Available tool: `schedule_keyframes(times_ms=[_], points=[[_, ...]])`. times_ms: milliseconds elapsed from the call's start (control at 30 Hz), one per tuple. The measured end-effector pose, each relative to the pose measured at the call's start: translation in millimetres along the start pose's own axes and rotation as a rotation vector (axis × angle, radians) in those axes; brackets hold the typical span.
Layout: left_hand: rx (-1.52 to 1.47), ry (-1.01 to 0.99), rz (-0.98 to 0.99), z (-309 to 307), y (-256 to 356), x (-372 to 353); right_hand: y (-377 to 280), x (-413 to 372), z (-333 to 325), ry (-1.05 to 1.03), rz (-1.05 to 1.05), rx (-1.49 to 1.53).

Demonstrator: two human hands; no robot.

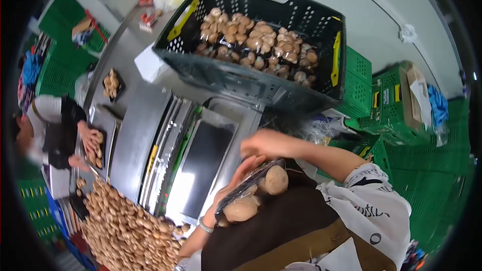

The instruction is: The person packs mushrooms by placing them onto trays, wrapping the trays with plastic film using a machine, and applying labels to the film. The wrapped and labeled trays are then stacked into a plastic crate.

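Mushroom pack [241, 208] is closest to camera, tilted on edge in front of the dark apron [286, 221]: dark tray, big pale caps facing the body, shiny film showing along the tray side. Left hand [232, 183] has it pinched from the back, fingers along the tray. Right hand [266, 143] is just beside the pack's upper end, fingers bent; can't tell if it's pinching film or only near it.

Beyond the hands: black crate [221, 70] with more mushroom packs [263, 37]. Left of the hands: dark flat plate [206, 143] on the steel unit, then loose mushrooms [125, 221] lower down. Co-worker's hand [90, 138] is on another tray farther left, well apart.

Handling notes, my read: grip by tray walls, not caps; they'd bruise. Left palm under the base would carry weight better at this tilt. Light fingertip pressure on film, since a nail or tray corner could split it. Flatter angle helps stop caps sliding.
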State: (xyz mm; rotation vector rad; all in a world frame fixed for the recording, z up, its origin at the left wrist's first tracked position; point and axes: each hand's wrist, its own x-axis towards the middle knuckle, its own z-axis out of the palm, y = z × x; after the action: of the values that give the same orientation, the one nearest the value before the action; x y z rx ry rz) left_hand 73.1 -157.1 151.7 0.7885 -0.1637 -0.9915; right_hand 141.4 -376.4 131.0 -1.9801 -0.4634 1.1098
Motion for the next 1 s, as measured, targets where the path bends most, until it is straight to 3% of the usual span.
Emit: schedule_keyframes(times_ms=[33, 100, 167, 267, 300, 367, 400, 433, 500, 567, 600, 767, 867, 1000], points=[[0.034, -0.011, 0.01, -1.7, 1.6, 2.8, -25.1, -26.1, -22.2, 0.248, -0.03, 0.099], [0.099, 0.002, 0.016, -4.7, 3.4, 8.2, -64.7, -52.6, -25.0, 0.25, -0.453, 0.214], [0.212, 0.082, 0.039, -12.7, 4.1, 18.4, -95.2, -51.9, -7.3, 0.031, -0.483, -0.276], [0.548, 0.294, 0.174, -31.6, 8.9, 45.5, -79.8, -35.8, -36.0, 0.061, -0.398, 0.035], [0.674, 0.357, 0.24, -36.3, 20.5, 61.1, -84.9, -51.7, -62.1, 0.02, -0.16, 0.247], [0.79, 0.362, 0.359, -37.5, 60.5, 106.1, -41.3, -67.5, -96.7, 0.785, -0.512, -0.117], [0.818, 0.347, 0.409, -36.6, 81.6, 129.0, -37.7, -91.3, -118.1, 0.907, -0.297, 0.253], [0.788, 0.296, 0.381, -37.5, 103.2, 155.8, -31.7, -103.3, -137.4, 1.08, -0.291, 0.677], [1.182, 0.175, 0.595, -30.6, 139.3, 214.3, 1.7, -123.1, -182.8, 1.436, -0.175, 0.49], [1.47, 0.009, 0.645, -18.8, 154.2, 274.8, 41.6, -127.9, -213.2, 1.558, 0.074, 0.238], [1.632, -0.09, 0.772, -18.6, 153.3, 306.6, 60.8, -126.3, -223.5, 1.61, 0.202, 0.11], [2.257, -0.58, 0.732, -47.7, 82.8, 451.1, 121.0, -106.8, -248.1, 1.549, 0.669, -0.172], [2.369, -0.65, 0.783, -53.2, 47.8, 476.5, 125.7, -92.3, -258.1, 1.45, 0.836, -0.198], [2.412, -0.69, 0.57, -62.7, 53.0, 474.6, 175.0, -80.5, -265.6, 1.405, 0.823, -0.185]])
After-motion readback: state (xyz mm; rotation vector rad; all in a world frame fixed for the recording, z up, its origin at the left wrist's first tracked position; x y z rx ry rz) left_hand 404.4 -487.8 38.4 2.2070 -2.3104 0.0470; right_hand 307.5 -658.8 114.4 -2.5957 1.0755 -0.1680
